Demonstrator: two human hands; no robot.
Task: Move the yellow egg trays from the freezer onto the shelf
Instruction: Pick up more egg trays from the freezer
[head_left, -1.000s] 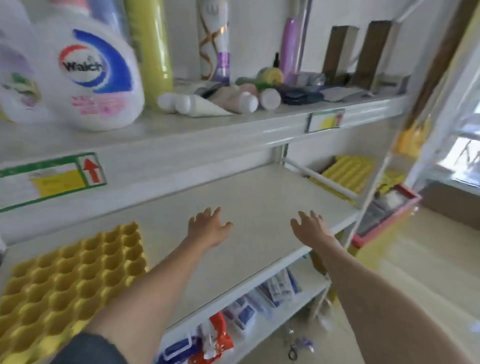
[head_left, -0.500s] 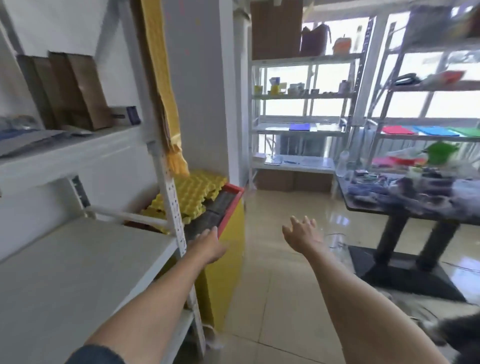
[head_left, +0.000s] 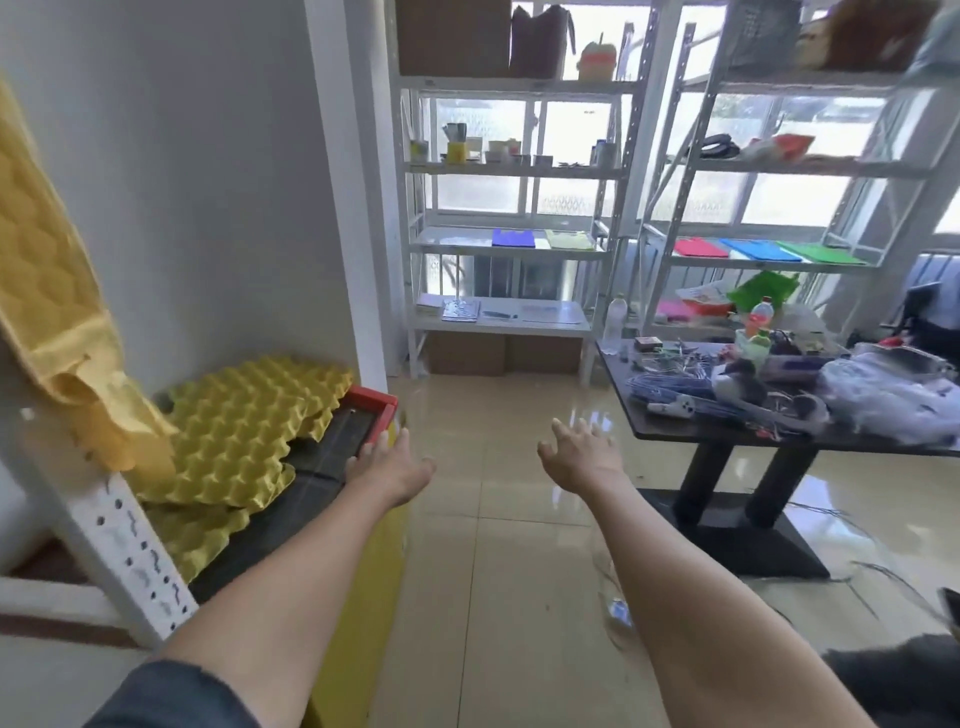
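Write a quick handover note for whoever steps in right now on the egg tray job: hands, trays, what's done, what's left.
Left hand: open, empty, reaching at the freezer's red rim.
Right hand: open, empty, held out above the floor.
Yellow egg trays: several lie overlapping on the freezer top, beside the shelf post.
Done: neither hand holds a tray at this moment.
Left: pick up those trays and carry them to the shelf.

Egg trays (head_left: 236, 426) matt moulded pulp; floor (head_left: 498, 519) glossy tile; shelf post (head_left: 130, 551) perforated painted metal
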